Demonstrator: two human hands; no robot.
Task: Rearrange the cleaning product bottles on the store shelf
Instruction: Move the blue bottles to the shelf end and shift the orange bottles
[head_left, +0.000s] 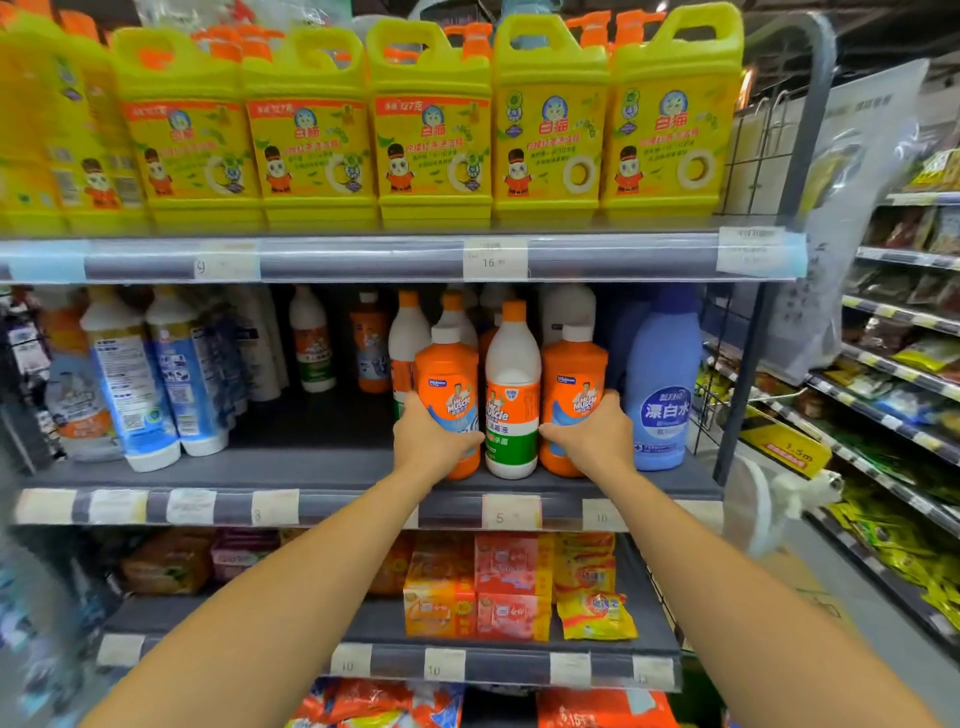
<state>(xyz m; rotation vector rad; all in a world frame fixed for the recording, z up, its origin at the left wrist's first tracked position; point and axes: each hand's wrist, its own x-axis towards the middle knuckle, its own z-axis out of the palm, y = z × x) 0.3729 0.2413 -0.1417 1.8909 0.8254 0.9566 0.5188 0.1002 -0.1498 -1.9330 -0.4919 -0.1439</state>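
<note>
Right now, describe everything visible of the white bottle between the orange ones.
The white bottle looks like glossy plastic, with orange cap, tapered neck and orange, white and green label. It stands upright at the front of the middle shelf, between the left orange bottle in the left hand and the right orange bottle in the right hand.

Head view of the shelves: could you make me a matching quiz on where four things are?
1. white Mr Muscle bottle
2. blue bleach bottle
3. yellow dish-soap jugs
4. left hand

A. on the upper shelf
B. right of the right hand
C. between two orange Mr Muscle bottles
D. gripping the left orange bottle

Pairs: 1-C, 2-B, 3-A, 4-D
</note>
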